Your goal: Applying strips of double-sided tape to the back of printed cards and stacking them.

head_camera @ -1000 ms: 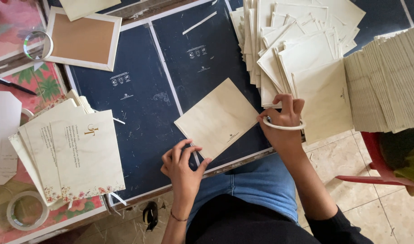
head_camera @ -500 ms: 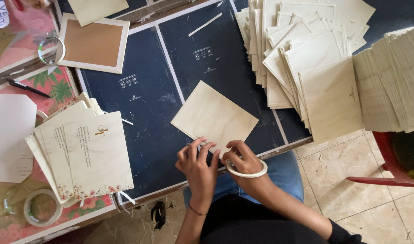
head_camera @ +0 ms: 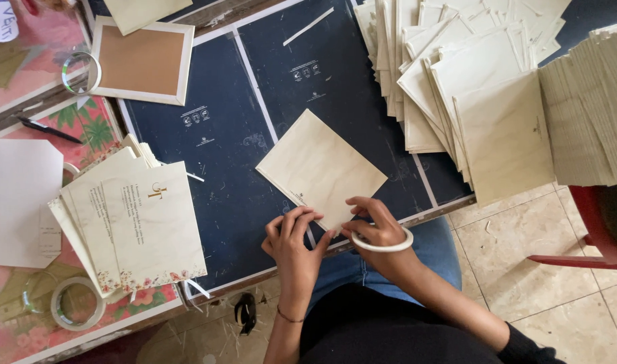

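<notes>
A cream card (head_camera: 318,168) lies tilted on the dark blue board (head_camera: 221,175). My left hand (head_camera: 291,237) and my right hand (head_camera: 376,226) meet at the card's near corner, and the fingertips of both pinch its edge. A white tape roll (head_camera: 386,247) hangs like a bangle around my right hand. To the left, a fanned stack of printed cards with floral borders (head_camera: 137,222) rests half on the board.
Overlapping piles of cream cards (head_camera: 470,81) fill the upper right, with a thick stack (head_camera: 591,114) beyond. A brown framed card (head_camera: 140,61), two tape rolls (head_camera: 76,303) (head_camera: 79,71), a pen (head_camera: 49,129) and white paper (head_camera: 19,202) lie left. A red chair (head_camera: 591,229) stands on tiled floor.
My right hand, with the tape roll on it, has come from the card's right corner down to its near corner, beside my left hand. The card stays flat on the board.
</notes>
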